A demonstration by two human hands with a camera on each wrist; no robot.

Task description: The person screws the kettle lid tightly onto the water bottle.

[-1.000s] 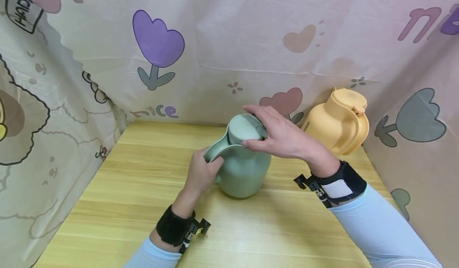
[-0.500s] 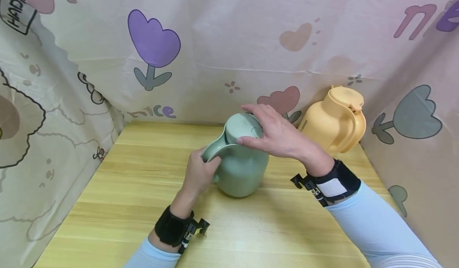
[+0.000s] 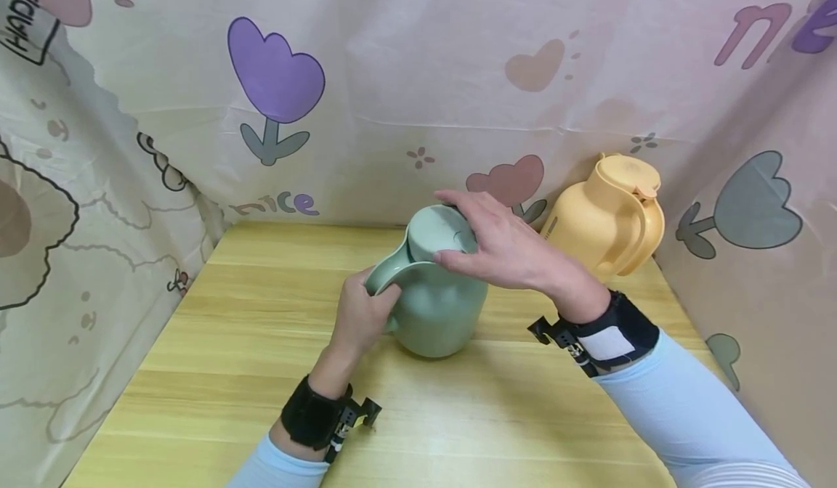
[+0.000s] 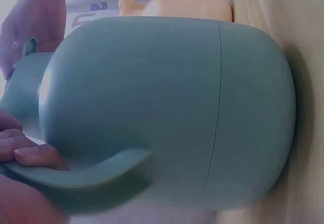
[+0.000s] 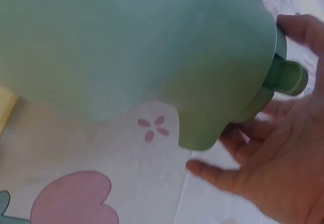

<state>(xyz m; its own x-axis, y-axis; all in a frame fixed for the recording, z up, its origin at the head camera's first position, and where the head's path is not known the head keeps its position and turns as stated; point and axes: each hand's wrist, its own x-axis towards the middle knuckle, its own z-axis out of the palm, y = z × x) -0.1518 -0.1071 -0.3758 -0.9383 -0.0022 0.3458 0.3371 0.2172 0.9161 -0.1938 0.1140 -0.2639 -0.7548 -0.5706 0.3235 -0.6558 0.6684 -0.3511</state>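
Observation:
A sage-green thermos jug (image 3: 438, 314) stands upright on the wooden table. My left hand (image 3: 360, 306) grips its handle (image 3: 387, 273), the thumb lying over it, and the curled fingers (image 4: 43, 156) show in the left wrist view. On top, my right hand (image 3: 506, 248) holds the round lid (image 3: 434, 232) between thumb and fingers. The right wrist view has the thumb (image 5: 298, 26) at the lid's edge, a small green tab (image 5: 292, 78) sticking out under the palm, and the little finger held away near the spout (image 5: 197, 127).
A yellow jug (image 3: 601, 219) of similar shape stands at the table's back right corner, behind my right forearm. A printed cloth (image 3: 392, 52) hangs along the back and both sides of the table (image 3: 261, 372). Each wrist wears a black strap with a small camera mount.
The head view has shifted slightly, so everything sits a little further left. A dark gap by the right thumb has gone out of sight. Both hands keep their places on the jug.

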